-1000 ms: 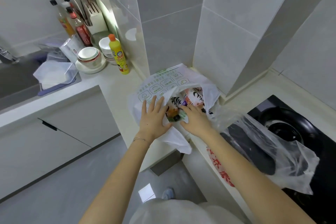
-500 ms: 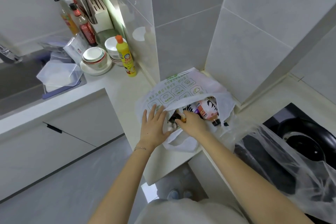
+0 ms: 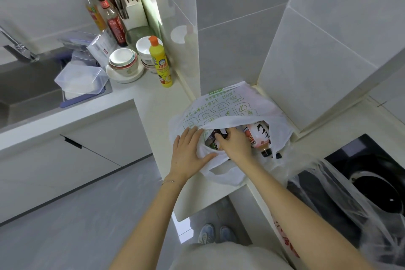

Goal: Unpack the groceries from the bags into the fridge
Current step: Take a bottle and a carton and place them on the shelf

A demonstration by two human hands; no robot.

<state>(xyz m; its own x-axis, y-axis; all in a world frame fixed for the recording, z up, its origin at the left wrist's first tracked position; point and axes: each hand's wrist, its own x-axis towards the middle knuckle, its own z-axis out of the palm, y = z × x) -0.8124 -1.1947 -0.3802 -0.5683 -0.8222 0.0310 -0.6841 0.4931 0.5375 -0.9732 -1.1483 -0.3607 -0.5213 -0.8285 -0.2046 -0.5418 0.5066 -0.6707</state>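
The white thin-film plastic grocery bag with green print (image 3: 221, 107) lies on its side in the inner corner of the pale countertop (image 3: 153, 98), its mouth facing the person. Inside that mouth the right hand (image 3: 235, 144) has its fingers curled over a small dark item (image 3: 219, 135). The left hand (image 3: 188, 151) lies flat, fingers straight and together, pressing down the bag's near rim, with the thumb along the lower fold.

Just right of the right hand, a bottle with a pink-and-white label and bold black strokes (image 3: 258, 136) lies in the bag, dark cap pointing toward the counter's front edge. The back of the bag touches the grey tiled wall on two sides. One loop handle reaches the counter's front edge. Bare counter runs left from the bag to a yellow squeeze bottle with an orange cap (image 3: 161, 63), well apart.

To the right, a crumpled clear plastic bag (image 3: 350, 199) drapes over the black glass hob (image 3: 372, 173), just beside the white bag and cut off at the frame's edge. What the right hand grips is too covered by fingers and film to identify, and the rest of the bag's contents are mostly hidden.

Far left, stacked glossy bowls (image 3: 123, 61) and a clear lidded tub (image 3: 81, 79) stand by the sink.
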